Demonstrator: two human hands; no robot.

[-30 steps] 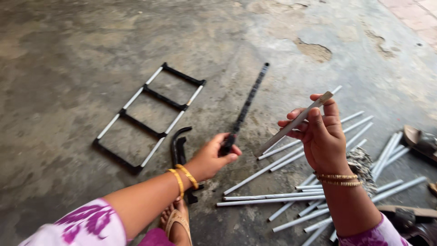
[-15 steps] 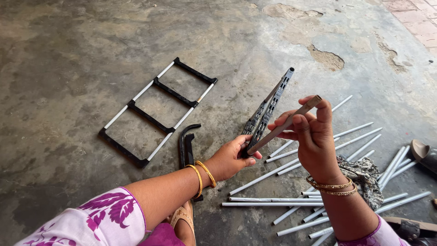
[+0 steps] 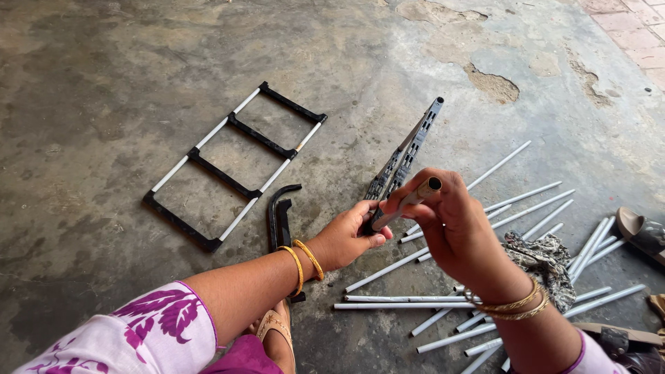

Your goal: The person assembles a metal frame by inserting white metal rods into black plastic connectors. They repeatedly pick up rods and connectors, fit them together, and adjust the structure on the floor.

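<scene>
Head view, left hand [image 3: 346,239] gripping black bar [image 3: 405,158]

The right hand [image 3: 454,232] hides most of the grey tube [image 3: 409,201] it grips. The left hand [image 3: 346,239] covers the near end of the black perforated bar [image 3: 409,152]. A sandal [image 3: 641,232] at right is cut off by the edge, as are several white tubes [image 3: 485,346] near the bottom.

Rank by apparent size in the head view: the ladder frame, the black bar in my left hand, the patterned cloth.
1. Ladder frame, largest.
2. Black bar, held by the left hand; nearer the camera, so unsure.
3. Patterned cloth, smallest.
</scene>
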